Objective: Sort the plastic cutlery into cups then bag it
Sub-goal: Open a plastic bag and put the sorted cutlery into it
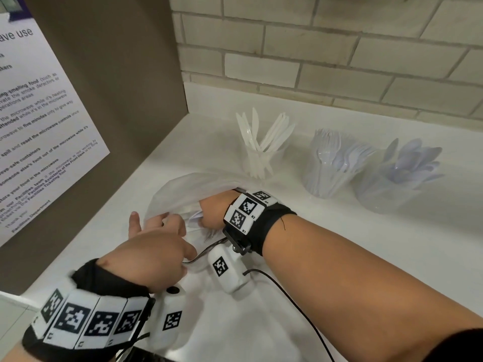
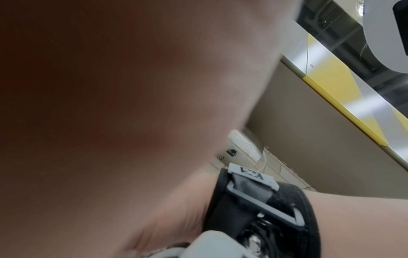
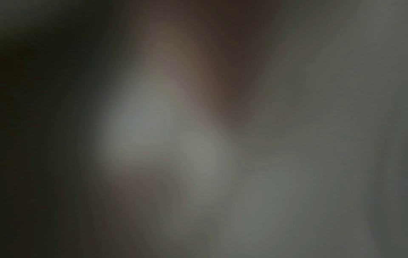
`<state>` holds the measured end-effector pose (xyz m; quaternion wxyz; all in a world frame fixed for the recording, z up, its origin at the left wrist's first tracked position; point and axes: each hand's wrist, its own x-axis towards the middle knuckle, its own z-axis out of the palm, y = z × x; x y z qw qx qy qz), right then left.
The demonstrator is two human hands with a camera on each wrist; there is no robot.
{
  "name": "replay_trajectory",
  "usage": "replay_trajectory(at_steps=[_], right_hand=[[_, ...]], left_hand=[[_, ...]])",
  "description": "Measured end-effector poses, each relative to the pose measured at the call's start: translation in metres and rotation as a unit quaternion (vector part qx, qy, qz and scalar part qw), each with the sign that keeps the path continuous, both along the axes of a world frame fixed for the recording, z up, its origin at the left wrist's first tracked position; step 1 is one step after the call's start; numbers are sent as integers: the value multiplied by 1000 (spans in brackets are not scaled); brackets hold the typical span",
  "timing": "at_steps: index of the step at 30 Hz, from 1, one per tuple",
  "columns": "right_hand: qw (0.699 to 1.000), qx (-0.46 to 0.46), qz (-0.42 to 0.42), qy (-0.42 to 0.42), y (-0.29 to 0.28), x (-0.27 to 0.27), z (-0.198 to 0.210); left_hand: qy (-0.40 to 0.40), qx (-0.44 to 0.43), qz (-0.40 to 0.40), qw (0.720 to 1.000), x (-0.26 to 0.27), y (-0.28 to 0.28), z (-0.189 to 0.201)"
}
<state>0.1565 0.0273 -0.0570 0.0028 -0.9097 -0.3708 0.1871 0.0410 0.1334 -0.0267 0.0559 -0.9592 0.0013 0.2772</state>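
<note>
A translucent plastic bag (image 1: 198, 184) lies on the white counter (image 1: 366, 246). My left hand (image 1: 154, 220) grips the bag's near rim, thumb outside the film, and holds the mouth up. My right hand (image 1: 209, 212) is inside the bag up to the wrist, curled round a bundle of white cutlery (image 1: 194, 216); its fingers are hidden. Behind stand three clear cups: knives (image 1: 261, 152), forks (image 1: 332, 165) and spoons (image 1: 400, 176). The left wrist view is mostly blurred palm, with the right wristband (image 2: 260, 200) showing. The right wrist view is a dark blur.
A brown side panel (image 1: 117, 87) with a printed notice (image 1: 39, 126) closes off the left. A brick wall (image 1: 339, 48) runs along the back. A black cable (image 1: 300, 304) trails from the right wrist camera across the counter.
</note>
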Motion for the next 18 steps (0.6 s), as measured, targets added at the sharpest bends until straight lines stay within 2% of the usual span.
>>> replay_trajectory(at_steps=[4,7,12,18], right_hand=[[998,-38,33,27,6,1,6],[998,-21,53,-6,6,0,2],[1000,3,19,19,6,-4,-6],[998,5,14,55,3,-6,4]], left_hand=[[10,11,6,1000,4,1,-1],[-5,-4,30,1000,6,7,3],[-21,-76,71,994,10,27,15],[-39,-105,85,990,19,48,16]])
